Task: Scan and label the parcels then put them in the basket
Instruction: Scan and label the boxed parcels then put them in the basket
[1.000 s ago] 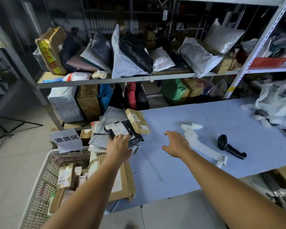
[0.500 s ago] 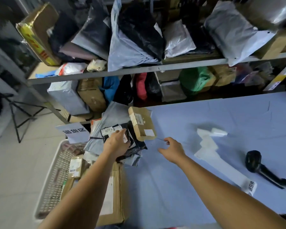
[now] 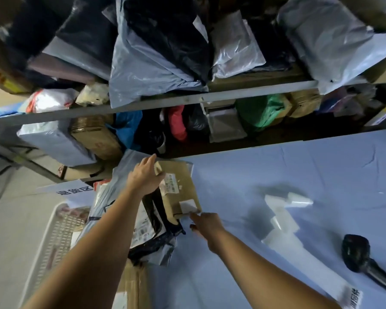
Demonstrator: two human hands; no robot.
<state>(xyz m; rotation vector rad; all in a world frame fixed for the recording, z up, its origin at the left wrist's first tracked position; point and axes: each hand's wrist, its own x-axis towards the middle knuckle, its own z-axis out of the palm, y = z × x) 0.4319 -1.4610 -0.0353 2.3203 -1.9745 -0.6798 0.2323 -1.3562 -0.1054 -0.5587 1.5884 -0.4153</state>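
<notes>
The fingers (image 3: 148, 163) of my left hand (image 3: 143, 179) are straight and close together. They rest on the far left side of the small cardboard box (image 3: 183, 186) and are not wrapped round it. The fingers (image 3: 196, 217) of my right hand (image 3: 208, 227) are a little apart and just reach the box's near corner; nothing is in them. The box sits tilted on top of a pile of soft bags at the left end of the blue table (image 3: 276, 170). A black bag (image 3: 156, 221) with a white label lies right under it. I think the box could slide off the slippery bags if I push instead of lifting. It could also drag the black bag over the edge, or drop into the white basket (image 3: 51, 237) before it is scanned. The scanner (image 3: 359, 255) and the label strip (image 3: 281, 221) are well apart from my hands. I count two hands, one small box, one black bag, one basket, one scanner and one label strip. The grey bags overlap too much to count.
</notes>
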